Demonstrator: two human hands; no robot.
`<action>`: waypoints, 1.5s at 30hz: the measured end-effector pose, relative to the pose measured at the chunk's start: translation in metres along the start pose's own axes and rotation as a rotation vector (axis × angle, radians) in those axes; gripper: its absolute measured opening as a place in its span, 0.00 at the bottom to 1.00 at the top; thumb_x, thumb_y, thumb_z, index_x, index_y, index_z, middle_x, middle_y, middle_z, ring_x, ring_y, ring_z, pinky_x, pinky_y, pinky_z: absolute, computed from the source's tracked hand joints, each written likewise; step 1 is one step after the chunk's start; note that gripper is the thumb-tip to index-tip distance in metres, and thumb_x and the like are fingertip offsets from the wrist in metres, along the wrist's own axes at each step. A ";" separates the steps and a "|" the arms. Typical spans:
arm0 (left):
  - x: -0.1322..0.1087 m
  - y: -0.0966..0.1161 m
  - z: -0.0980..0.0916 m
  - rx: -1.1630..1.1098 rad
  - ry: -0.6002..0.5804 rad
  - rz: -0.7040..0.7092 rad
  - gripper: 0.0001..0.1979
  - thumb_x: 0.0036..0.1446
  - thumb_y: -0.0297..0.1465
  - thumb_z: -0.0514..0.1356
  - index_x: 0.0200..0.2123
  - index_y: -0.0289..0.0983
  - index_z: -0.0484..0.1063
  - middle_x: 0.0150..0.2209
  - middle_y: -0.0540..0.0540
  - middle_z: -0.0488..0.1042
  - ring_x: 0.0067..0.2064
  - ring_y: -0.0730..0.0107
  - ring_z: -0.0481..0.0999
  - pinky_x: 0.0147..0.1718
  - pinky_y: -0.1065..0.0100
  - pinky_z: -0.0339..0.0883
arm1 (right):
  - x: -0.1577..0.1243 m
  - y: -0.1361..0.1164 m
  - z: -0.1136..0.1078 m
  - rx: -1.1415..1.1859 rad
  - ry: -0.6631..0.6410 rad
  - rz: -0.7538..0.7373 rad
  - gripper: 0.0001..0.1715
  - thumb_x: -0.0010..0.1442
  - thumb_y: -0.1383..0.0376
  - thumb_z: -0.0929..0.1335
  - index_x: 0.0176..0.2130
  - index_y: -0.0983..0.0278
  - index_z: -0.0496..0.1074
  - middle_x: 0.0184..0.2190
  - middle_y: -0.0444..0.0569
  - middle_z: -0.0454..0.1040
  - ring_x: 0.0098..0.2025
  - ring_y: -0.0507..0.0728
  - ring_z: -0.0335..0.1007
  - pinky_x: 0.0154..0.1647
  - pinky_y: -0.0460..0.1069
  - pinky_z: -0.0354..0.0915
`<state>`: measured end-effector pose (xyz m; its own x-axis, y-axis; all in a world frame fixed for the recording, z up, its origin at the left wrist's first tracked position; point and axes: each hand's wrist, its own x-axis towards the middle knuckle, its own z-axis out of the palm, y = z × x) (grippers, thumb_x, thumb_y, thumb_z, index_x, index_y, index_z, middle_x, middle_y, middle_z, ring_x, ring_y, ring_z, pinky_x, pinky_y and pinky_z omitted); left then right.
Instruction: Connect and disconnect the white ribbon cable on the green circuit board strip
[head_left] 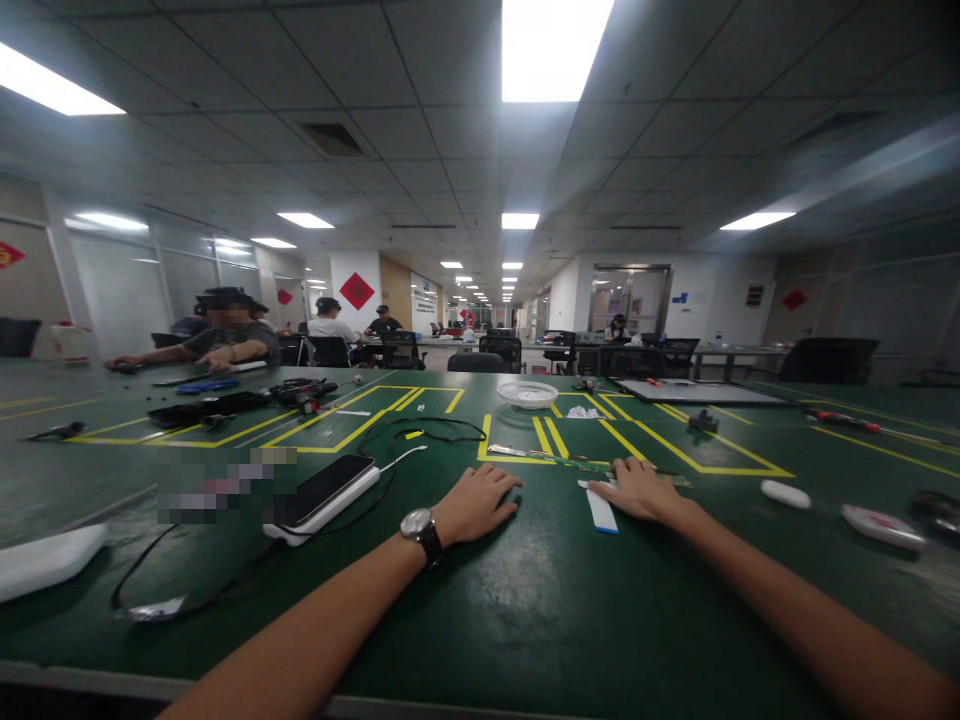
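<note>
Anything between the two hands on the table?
Head view: mostly bare green table between the left hand and the right hand. Only a white strip with a blue end lies there, close beside the right hand's thumb.

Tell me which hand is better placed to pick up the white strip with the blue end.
Right, probably. The right hand lies flat beside the white strip, its thumb side at the strip's far end. The left hand rests flat farther off, with green table between.

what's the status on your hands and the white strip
Left hand flat on green table, empty. Right hand resting on white strip. Phone and cable left, apart.
</note>
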<state>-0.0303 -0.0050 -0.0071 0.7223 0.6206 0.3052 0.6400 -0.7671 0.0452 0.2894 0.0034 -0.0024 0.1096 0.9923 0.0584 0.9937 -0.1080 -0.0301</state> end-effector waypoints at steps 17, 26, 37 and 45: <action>0.000 0.000 -0.004 0.000 0.034 -0.024 0.17 0.68 0.38 0.50 0.56 0.42 0.65 0.54 0.43 0.69 0.56 0.57 0.65 0.51 0.55 0.62 | 0.005 0.009 -0.002 0.043 0.006 -0.038 0.47 0.60 0.34 0.49 0.63 0.56 0.63 0.56 0.62 0.66 0.61 0.74 0.58 0.55 0.71 0.56; 0.001 -0.006 -0.009 -0.022 0.148 -0.031 0.15 0.68 0.36 0.51 0.55 0.42 0.66 0.53 0.45 0.70 0.55 0.60 0.66 0.51 0.59 0.62 | -0.006 -0.017 -0.008 0.262 -0.035 -0.594 0.37 0.65 0.42 0.54 0.58 0.60 0.70 0.58 0.56 0.67 0.60 0.65 0.61 0.63 0.60 0.55; 0.000 0.004 -0.004 -0.106 -0.008 0.087 0.20 0.67 0.39 0.53 0.59 0.44 0.62 0.58 0.44 0.67 0.59 0.57 0.64 0.51 0.58 0.62 | -0.032 -0.047 -0.027 0.246 0.192 -0.552 0.18 0.65 0.58 0.61 0.43 0.63 0.75 0.43 0.54 0.76 0.46 0.61 0.70 0.51 0.55 0.64; -0.001 0.005 -0.006 -0.115 -0.045 0.106 0.16 0.67 0.40 0.53 0.55 0.43 0.66 0.56 0.45 0.69 0.57 0.57 0.66 0.51 0.56 0.62 | -0.018 -0.009 -0.020 -0.085 0.103 -0.161 0.22 0.62 0.54 0.62 0.43 0.67 0.74 0.42 0.60 0.74 0.44 0.66 0.72 0.40 0.55 0.65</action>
<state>-0.0293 -0.0101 -0.0018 0.7971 0.5395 0.2711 0.5270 -0.8408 0.1238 0.2793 -0.0143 0.0163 -0.0534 0.9861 0.1576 0.9965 0.0424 0.0723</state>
